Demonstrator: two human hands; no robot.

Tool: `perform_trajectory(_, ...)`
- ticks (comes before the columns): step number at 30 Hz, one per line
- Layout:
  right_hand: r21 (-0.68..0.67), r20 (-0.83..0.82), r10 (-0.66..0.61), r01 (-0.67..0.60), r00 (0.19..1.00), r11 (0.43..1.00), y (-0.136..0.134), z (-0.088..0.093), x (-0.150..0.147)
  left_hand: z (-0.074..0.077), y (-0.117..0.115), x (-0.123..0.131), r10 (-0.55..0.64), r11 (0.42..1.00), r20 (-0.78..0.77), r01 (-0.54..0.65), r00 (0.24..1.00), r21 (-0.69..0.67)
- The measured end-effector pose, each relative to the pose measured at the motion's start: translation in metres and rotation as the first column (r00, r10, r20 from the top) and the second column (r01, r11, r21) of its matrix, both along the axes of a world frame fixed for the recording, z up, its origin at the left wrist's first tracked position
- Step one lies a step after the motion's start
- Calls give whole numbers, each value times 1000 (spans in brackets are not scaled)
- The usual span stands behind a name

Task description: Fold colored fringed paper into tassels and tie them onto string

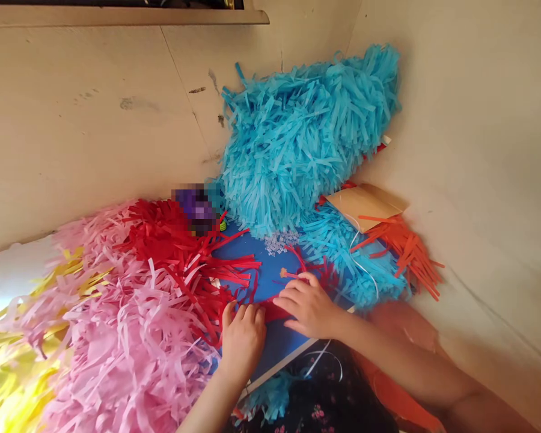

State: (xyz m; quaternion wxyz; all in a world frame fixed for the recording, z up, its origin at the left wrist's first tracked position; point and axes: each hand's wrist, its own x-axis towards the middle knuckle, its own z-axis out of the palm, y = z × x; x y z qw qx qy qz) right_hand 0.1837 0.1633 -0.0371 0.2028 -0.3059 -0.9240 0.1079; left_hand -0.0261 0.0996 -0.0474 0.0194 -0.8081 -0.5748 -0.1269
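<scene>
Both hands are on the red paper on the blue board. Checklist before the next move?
1. Left hand and right hand both on the red paper strip: ok.
2. Red paper strip lying flat on the blue board: cannot tell, the hands cover much of it.
3. Upper blue fringe pile clear of both hands: ok.
4. White string out of the way: not ok, it lies loose across the lower blue fringe near the right hand.
5. Pink fringe clear of the left hand: cannot tell, it sits right beside it.
</scene>
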Motion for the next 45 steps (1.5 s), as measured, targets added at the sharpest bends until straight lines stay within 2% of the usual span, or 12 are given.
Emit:
perform_trajectory(3,42,-24,3,-2,1000,999,2,-16,4,-2,-6,-6,-13,999,23,12,1000,39)
perform_trajectory(8,-140,-136,-117,98,984,985,15,-37,16,-3,-7,-21,22,998,175,-33,984,58)
perform_trajectory(12,-251,-118,-184,150,976,956,22,-32,14,-7,1,-29,58,996,220,-73,974,60)
perform_trajectory(17,-299,-15,-271,254,962,920,24,-22,3,-13,10,-30,115,989,161,-127,980,70)
perform_trajectory(27,-270,120,-336,356,934,895,26,-19,-8,-9,16,-26,199,978,45,-196,979,-68)
perform_trajectory(31,-214,92,-401,411,911,886,20,-22,-6,-8,16,-28,189,982,17,-189,982,28)
perform_trajectory(33,-81,11,-359,358,933,930,17,-22,-3,-6,15,-31,93,993,4,-93,996,68)
perform_trajectory(36,147,-32,-125,128,992,981,14,-21,4,2,14,-33,-73,997,4,73,997,-25)
perform_trajectory(38,180,22,18,-22,1000,984,15,-19,8,7,12,-31,-103,992,12,103,995,-72)
perform_trajectory(40,185,61,101,-111,993,977,18,-19,13,12,10,-27,-99,993,16,99,995,-64)
perform_trajectory(42,196,39,121,-127,992,972,23,-21,15,15,9,-21,-89,995,17,90,996,-37)
perform_trajectory(45,156,-34,71,-65,997,986,29,-27,13,16,9,-14,-65,998,16,65,998,-4)
